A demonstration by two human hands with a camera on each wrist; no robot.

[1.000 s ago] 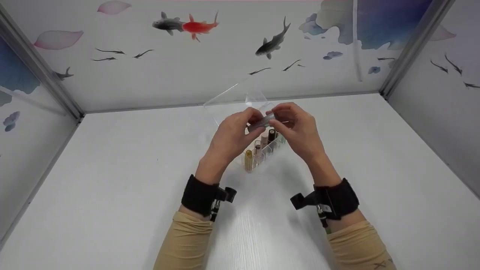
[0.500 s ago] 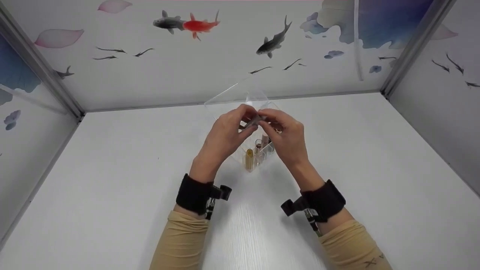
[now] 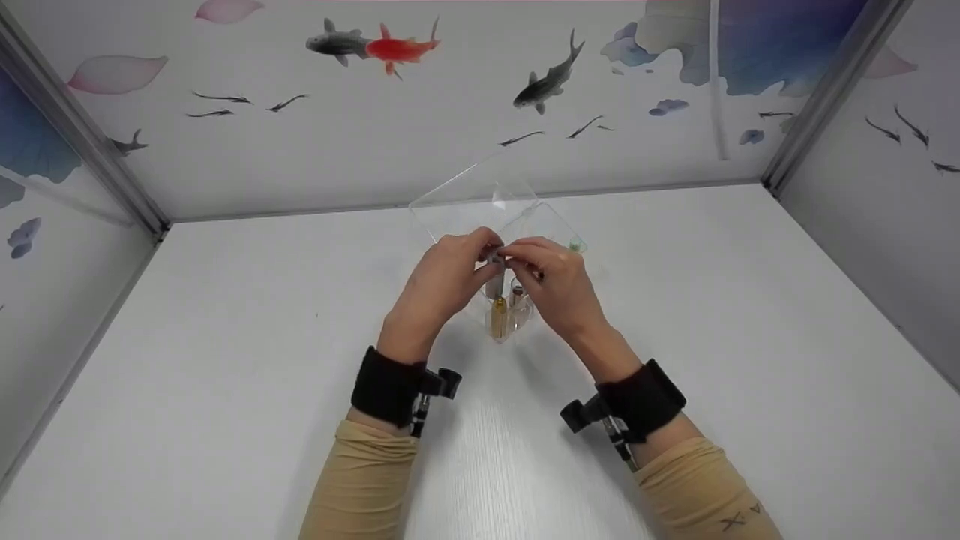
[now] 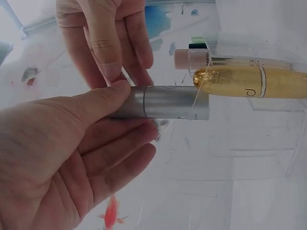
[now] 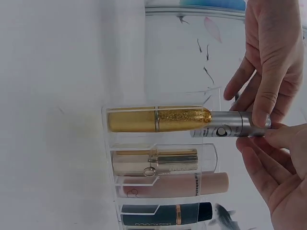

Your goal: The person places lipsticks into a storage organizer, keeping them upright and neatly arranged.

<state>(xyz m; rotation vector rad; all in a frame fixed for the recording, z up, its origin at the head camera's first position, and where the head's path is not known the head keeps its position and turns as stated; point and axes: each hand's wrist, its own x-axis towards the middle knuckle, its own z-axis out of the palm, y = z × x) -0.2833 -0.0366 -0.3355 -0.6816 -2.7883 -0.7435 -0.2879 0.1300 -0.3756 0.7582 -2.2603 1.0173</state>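
Note:
A silver lipstick tube stands upright over the back-left part of a clear lipstick organizer. My left hand pinches its upper part between thumb and fingers. The thumb and fingertips of my right hand close round the tube's top end. In the right wrist view, the lower end of the silver lipstick tube reaches behind a gold lipstick. Beside the gold one, the organizer holds a clear-and-gold tube, a pink tube and a dark teal tube.
A transparent acrylic panel stands behind the organizer, near the back wall. The white table spreads around it, with printed wall panels at the back and sides. Each wrist wears a black strap with a small camera.
Both hands have moved left and slightly toward the body with the silver lipstick tube. Tilted before, the tube is now upright. More of the organizer's right end shows.

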